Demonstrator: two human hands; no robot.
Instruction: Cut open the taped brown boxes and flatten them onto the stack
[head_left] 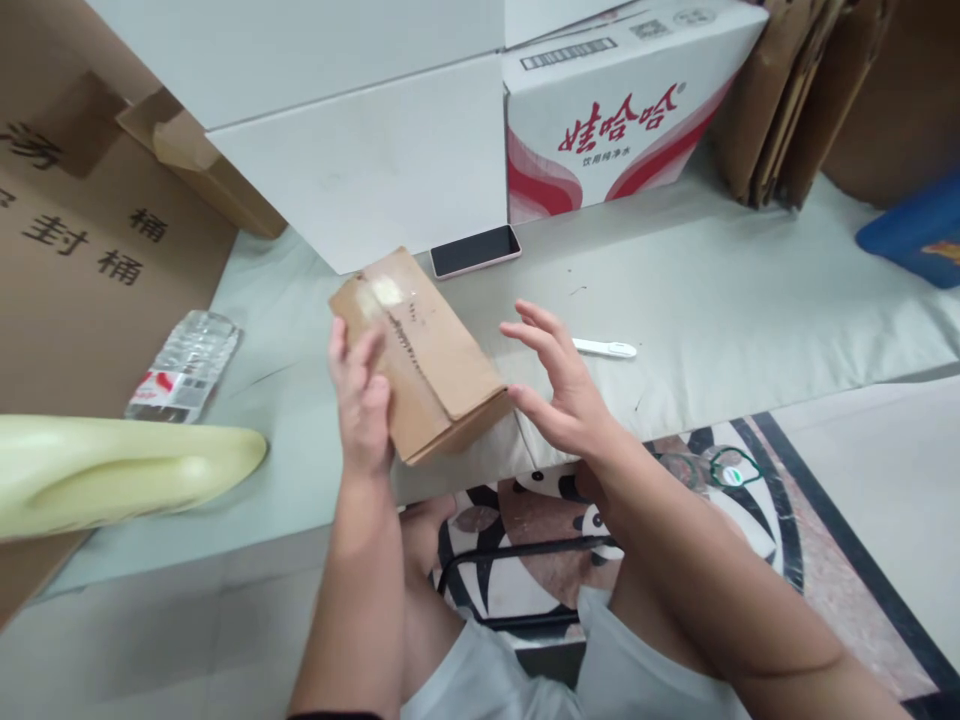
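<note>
A small brown cardboard box (442, 345) sits at an angle on the cloth-covered table in front of me. Tape and a torn pale patch mark its top, with a dark ragged line along the seam. My left hand (360, 405) rests against the box's left side, fingers apart and a little bent. To the right, my right hand (559, 385) is open with fingers spread, its thumb by the box's near right corner; whether it touches I cannot tell. Just beyond those fingers lies a white slim cutter-like tool (609, 349). Behind the box is a phone (476, 251) with a dark screen.
A large white carton (375, 150) and a white-and-red water carton (615, 140) stand behind. At left are a clear plastic bottle (184, 365), a pale yellow object (127, 475) and a big brown carton (67, 270). Folded cardboard (795, 110) and a blue object (915, 235) are at right.
</note>
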